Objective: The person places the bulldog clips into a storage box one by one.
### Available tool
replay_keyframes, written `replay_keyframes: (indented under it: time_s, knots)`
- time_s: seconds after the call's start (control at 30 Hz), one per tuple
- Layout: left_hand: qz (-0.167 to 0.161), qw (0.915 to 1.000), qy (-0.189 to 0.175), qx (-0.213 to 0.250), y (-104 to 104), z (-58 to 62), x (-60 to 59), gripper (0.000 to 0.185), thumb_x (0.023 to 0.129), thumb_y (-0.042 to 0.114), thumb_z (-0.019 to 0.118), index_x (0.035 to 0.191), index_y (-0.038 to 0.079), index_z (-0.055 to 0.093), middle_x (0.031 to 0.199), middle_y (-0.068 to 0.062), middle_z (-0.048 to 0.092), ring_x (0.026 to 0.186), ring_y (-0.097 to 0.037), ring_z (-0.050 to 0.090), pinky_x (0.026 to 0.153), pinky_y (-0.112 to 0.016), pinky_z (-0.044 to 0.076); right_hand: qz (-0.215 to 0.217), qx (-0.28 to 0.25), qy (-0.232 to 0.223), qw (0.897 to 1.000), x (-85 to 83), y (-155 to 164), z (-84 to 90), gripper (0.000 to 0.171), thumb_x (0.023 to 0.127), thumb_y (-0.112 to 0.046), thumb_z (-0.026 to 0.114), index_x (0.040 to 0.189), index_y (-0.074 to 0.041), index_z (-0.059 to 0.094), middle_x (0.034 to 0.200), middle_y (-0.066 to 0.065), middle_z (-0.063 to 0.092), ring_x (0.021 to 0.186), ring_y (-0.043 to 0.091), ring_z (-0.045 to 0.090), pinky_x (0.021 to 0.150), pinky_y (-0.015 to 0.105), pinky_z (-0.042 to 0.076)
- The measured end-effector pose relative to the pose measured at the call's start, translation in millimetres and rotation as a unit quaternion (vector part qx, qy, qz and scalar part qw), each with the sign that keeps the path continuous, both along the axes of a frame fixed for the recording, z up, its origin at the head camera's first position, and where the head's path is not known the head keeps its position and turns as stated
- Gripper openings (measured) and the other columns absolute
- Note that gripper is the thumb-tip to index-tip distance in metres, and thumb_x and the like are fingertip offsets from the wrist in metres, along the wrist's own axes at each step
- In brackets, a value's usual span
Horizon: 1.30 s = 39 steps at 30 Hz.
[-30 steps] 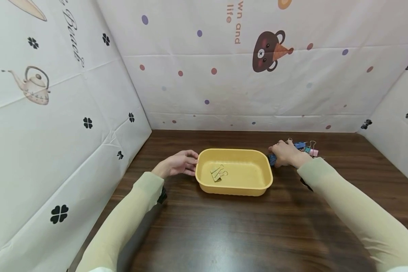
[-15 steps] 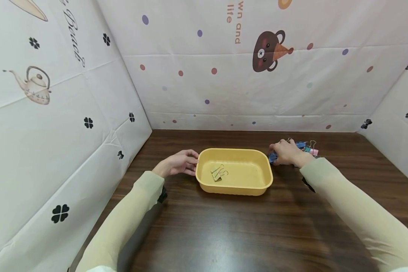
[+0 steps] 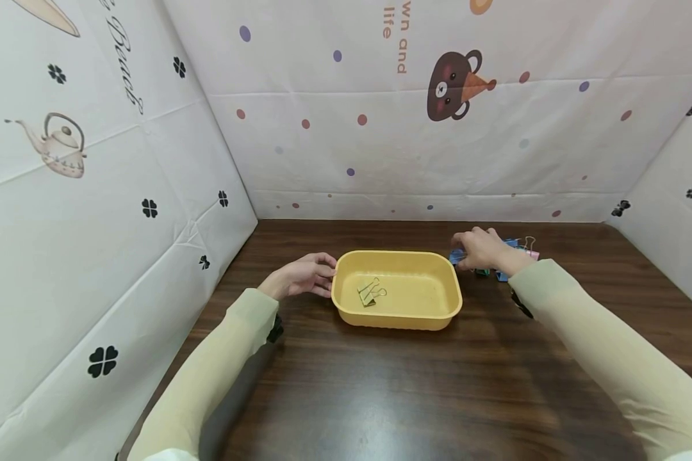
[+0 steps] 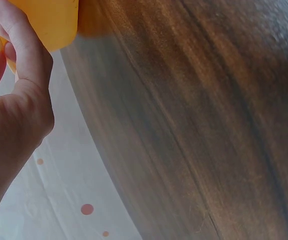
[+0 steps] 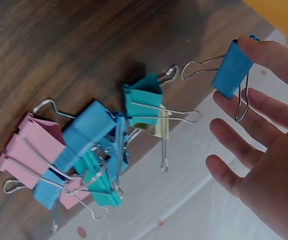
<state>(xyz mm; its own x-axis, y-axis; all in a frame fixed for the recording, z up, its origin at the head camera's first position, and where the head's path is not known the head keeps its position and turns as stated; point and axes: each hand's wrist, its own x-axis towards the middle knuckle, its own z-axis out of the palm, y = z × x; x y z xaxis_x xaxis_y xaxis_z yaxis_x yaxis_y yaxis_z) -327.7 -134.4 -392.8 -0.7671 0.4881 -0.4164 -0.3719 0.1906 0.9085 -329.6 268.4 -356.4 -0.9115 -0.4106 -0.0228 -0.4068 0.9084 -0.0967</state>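
Observation:
A yellow tray sits mid-table with one yellow binder clip inside. My left hand rests against the tray's left end, its fingers on the yellow rim. My right hand is lifted just right of the tray and pinches a blue binder clip, which also shows at the fingertips as the blue clip. Below that hand lies a heap of pink, blue and teal binder clips on the wood.
The dark wooden table is closed in by patterned white walls at the left, back and right. The clip heap lies near the back right, partly behind my right wrist.
My right hand has lifted off the table with the blue clip and shifted slightly left toward the tray. The left hand and the tray have stayed put.

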Motion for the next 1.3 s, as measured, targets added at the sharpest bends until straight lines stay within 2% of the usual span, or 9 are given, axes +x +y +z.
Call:
replay_keyframes:
  time_s: [0.37, 0.67, 0.93, 1.3]
  knots:
    - [-0.002, 1.0, 0.004, -0.007, 0.2, 2.0, 0.2, 0.031, 0.1, 0.008, 0.049, 0.128, 0.003, 0.037, 0.095, -0.012, 0.055, 0.072, -0.019, 0.061, 0.066, -0.034, 0.059, 0.001, 0.0, 0.007, 1.0, -2.1, -8.1, 22.2, 0.055, 0.08, -0.028, 0.077, 0.124, -0.001, 0.059, 0.114, 0.018, 0.066, 0.105, 0.039, 0.058, 0.092, 0.068, 0.037]
    - [-0.002, 1.0, 0.003, -0.004, 1.0, 2.7, 0.4, 0.027, 0.099, 0.008, 0.049, 0.125, 0.005, 0.039, 0.093, -0.011, 0.056, 0.072, -0.019, 0.061, 0.066, -0.034, 0.058, 0.008, -0.002, 0.023, 1.0, 1.4, -18.6, 34.0, 0.058, 0.079, -0.028, 0.077, 0.126, 0.0, 0.058, 0.112, 0.019, 0.066, 0.102, 0.038, 0.058, 0.09, 0.064, 0.038]
    - [-0.003, 1.0, 0.002, -0.007, 1.8, 2.5, -0.8, 0.035, 0.1, 0.009, 0.048, 0.132, 0.002, 0.034, 0.097, -0.012, 0.055, 0.074, -0.019, 0.06, 0.066, -0.033, 0.058, 0.029, -0.006, 0.043, 0.999, 5.0, -31.3, 40.2, 0.057, 0.079, -0.028, 0.077, 0.126, -0.002, 0.058, 0.113, 0.018, 0.066, 0.104, 0.038, 0.057, 0.091, 0.063, 0.039]
    - [-0.007, 0.9999, 0.004, -0.006, 0.3, 0.3, -0.3, 0.035, 0.101, 0.009, 0.047, 0.132, 0.002, 0.034, 0.096, -0.012, 0.056, 0.072, -0.019, 0.061, 0.066, -0.033, 0.058, 0.076, -0.009, 0.05, 0.996, 15.9, -54.9, 45.5, 0.055, 0.08, -0.025, 0.077, 0.126, -0.001, 0.058, 0.107, 0.016, 0.067, 0.097, 0.032, 0.06, 0.082, 0.054, 0.047]
